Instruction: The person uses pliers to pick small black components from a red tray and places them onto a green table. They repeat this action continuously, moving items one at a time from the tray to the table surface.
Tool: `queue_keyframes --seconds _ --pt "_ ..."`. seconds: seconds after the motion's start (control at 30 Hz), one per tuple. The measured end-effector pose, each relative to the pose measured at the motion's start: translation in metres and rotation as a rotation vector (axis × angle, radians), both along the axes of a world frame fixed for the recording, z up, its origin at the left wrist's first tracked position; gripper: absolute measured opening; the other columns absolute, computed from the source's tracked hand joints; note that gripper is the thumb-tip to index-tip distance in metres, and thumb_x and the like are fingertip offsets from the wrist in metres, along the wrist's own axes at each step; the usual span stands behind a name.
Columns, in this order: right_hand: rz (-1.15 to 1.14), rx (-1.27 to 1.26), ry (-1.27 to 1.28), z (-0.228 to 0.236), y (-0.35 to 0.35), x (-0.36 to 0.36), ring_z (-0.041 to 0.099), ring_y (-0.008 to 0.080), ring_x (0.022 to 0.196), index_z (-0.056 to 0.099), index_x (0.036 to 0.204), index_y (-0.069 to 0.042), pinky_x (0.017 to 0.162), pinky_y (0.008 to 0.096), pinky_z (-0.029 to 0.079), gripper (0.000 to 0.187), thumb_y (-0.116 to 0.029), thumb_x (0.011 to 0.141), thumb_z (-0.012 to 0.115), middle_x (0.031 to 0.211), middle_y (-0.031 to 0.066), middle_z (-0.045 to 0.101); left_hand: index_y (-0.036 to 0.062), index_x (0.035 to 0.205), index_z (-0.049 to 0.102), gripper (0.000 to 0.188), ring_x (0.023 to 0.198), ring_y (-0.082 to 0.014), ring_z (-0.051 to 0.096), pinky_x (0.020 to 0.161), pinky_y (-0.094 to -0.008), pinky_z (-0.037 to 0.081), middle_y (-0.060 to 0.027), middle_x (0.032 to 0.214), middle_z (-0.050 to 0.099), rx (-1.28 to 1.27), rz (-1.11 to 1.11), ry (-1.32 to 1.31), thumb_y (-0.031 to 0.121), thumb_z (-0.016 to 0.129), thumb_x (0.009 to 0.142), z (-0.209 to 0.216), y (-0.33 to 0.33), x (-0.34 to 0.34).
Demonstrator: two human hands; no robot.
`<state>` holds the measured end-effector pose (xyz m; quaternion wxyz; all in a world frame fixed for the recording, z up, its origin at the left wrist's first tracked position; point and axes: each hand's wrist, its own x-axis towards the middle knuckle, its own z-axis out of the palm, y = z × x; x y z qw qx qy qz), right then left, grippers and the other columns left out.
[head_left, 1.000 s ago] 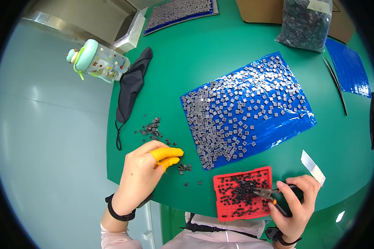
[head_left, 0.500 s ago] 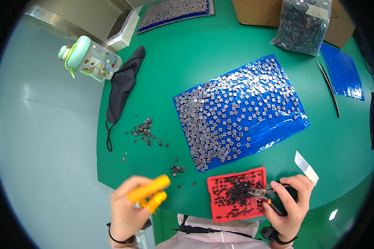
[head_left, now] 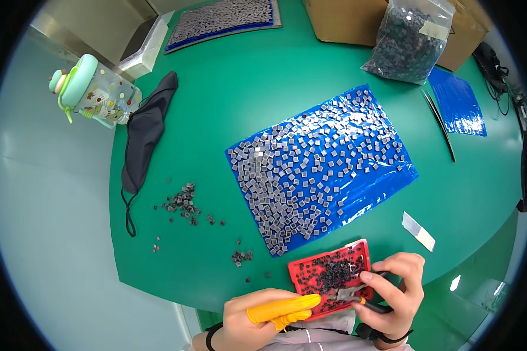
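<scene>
My right hand (head_left: 399, 295) grips a pair of small pliers (head_left: 348, 293) with black and orange handles, their metal jaws over the red tray (head_left: 295, 271). Many tiny black parts (head_left: 336, 274) are heaped and scattered in that tray. At its near left corner is my left hand (head_left: 249, 322), with yellow finger covers (head_left: 284, 308) on its thumb and index finger. Those two fingertips are pressed together close to the plier jaws; whatever they may pinch is too small to make out.
Beyond the tray lies a blue sheet (head_left: 386, 174) covered with small grey square pieces (head_left: 269, 190). Loose dark pieces (head_left: 182, 202) lie to the left, near a black fabric item (head_left: 146, 131) and a bottle (head_left: 105, 93). Tweezers (head_left: 440, 127), a bag of pieces (head_left: 410, 47) and a cardboard box (head_left: 342, 20) stand farther right.
My left hand has moved right, from beside the tray to its near left corner by the plier jaws. The pliers have shifted slightly toward me. The whole view has shifted a little.
</scene>
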<state>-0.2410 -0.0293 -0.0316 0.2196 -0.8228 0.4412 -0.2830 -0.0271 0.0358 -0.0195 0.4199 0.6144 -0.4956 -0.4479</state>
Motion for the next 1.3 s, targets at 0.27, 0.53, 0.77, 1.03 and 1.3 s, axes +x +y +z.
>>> queue_keyframes --seconds 0.27,0.53,0.77,1.03,1.3 --pt "-0.092 -0.030 -0.072 -0.003 0.002 0.007 0.052 0.0282 0.086 0.067 0.100 -0.010 0.071 0.0394 0.043 0.048 -0.029 0.057 0.077 0.097 0.0114 0.057 -0.0045 0.091 0.072 0.010 0.076 -0.0172 0.065 0.066 -0.0251 0.052 -0.0102 0.090 0.067 0.103 -0.071 0.432 0.000 0.069 0.083 -0.014 0.004 0.013" --pt "-0.033 -0.085 -0.107 -0.002 0.006 0.006 0.051 0.0281 0.084 0.067 0.097 -0.010 0.070 0.0397 0.042 0.045 -0.032 0.059 0.077 0.096 0.0103 0.058 -0.0087 0.084 0.070 0.008 0.069 -0.0213 0.068 0.062 -0.0282 0.057 -0.0181 0.086 0.069 0.192 0.069 0.690 -0.009 0.069 0.077 -0.019 0.004 0.011" --pt "0.068 -0.026 -0.090 0.002 0.008 0.004 0.052 0.0254 0.085 0.070 0.097 -0.014 0.073 0.0386 0.039 0.048 -0.030 0.053 0.079 0.098 0.0075 0.059 -0.0105 0.086 0.067 0.010 0.069 -0.0240 0.069 0.061 -0.0306 0.058 -0.0217 0.084 0.069 0.063 0.209 0.653 -0.010 0.069 0.076 -0.037 0.008 0.000" --pt "0.041 0.031 -0.017 0.008 0.008 0.006 0.053 0.0238 0.087 0.071 0.098 -0.016 0.075 0.0390 0.037 0.045 -0.026 0.055 0.080 0.099 0.0049 0.060 -0.0142 0.111 0.057 0.031 0.075 -0.0297 0.070 0.067 -0.0367 0.061 -0.0283 0.095 0.067 -0.003 0.215 0.525 -0.006 0.066 0.083 -0.028 0.017 -0.010" --pt "0.033 -0.017 0.021 0.005 0.007 0.002 0.052 0.0236 0.086 0.072 0.097 -0.016 0.074 0.0387 0.037 0.045 -0.028 0.055 0.080 0.096 0.0039 0.060 -0.0137 0.115 0.057 0.031 0.078 -0.0271 0.071 0.071 -0.0345 0.060 -0.0259 0.098 0.068 -0.087 0.129 0.428 -0.005 0.063 0.086 -0.033 0.018 -0.011"
